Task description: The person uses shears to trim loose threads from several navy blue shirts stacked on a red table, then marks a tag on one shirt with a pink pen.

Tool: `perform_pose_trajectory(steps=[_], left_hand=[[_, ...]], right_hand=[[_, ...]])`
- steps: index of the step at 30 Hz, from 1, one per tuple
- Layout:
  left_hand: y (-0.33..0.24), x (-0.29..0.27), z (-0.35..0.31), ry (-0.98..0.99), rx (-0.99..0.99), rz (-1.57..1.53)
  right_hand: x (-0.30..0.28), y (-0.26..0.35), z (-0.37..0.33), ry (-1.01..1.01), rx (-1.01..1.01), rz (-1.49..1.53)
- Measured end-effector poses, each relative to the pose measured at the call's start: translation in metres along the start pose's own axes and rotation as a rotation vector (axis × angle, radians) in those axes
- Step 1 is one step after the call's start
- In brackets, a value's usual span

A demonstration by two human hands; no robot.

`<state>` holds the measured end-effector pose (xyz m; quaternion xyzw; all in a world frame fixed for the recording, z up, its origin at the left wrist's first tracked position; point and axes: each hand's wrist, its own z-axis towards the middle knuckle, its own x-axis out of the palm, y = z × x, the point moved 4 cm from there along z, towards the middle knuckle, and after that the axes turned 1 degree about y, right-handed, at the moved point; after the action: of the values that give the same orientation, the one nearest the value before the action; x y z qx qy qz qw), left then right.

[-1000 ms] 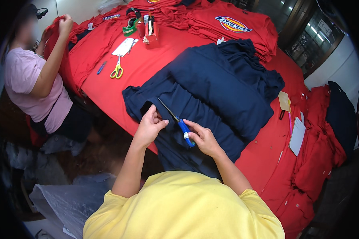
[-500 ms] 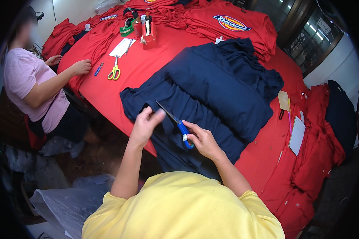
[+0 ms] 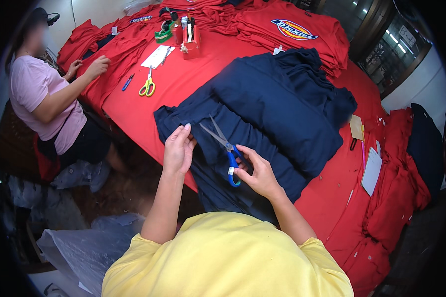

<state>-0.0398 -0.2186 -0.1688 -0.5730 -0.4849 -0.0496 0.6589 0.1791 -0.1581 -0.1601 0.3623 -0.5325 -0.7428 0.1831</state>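
Observation:
Blue-handled scissors [image 3: 231, 159] are in my right hand [image 3: 256, 172], its thumb and fingers in the loops. Their blades stand apart and point up-left over dark navy fabric. My left hand [image 3: 179, 151] is closed in a pinch at the near-left edge of the navy garments [image 3: 277, 101], left of the blade tips. What lies between those fingertips is too small to make out. The garments lie in a thick, rumpled pile on the red-covered table [image 3: 129, 111], with part hanging over the near edge.
Yellow-handled scissors [image 3: 147, 88], a blue pen-like tool [image 3: 128, 82] and a white paper [image 3: 157, 57] lie far left. Behind them stand a red holder [image 3: 191, 43] and green tape dispenser [image 3: 164, 32]. Red shirts [image 3: 302, 37] are stacked behind. A co-worker [image 3: 47, 94] handles red fabric at left.
The scissor blades have spread from nearly closed. My left hand has turned, its fingers drawn together, moving slightly away from the blades. The co-worker's hand has lifted a little.

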Motion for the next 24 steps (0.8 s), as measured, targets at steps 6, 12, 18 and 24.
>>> perform_pose_trajectory(steps=[6,12,18,24], left_hand=[[-0.004,0.007,-0.007,0.098,0.038,0.083],[-0.007,0.02,-0.016,0.13,-0.012,0.226],[-0.003,0.019,-0.016,0.178,-0.015,0.268],[0.0,0.018,-0.015,0.163,-0.037,0.279]], right_hand=[[0.004,0.01,0.005,0.023,-0.099,-0.224],[0.003,0.017,0.009,0.018,-0.156,-0.228],[0.004,0.007,0.013,0.02,-0.108,-0.061],[0.008,0.003,0.008,0.077,0.038,0.091]])
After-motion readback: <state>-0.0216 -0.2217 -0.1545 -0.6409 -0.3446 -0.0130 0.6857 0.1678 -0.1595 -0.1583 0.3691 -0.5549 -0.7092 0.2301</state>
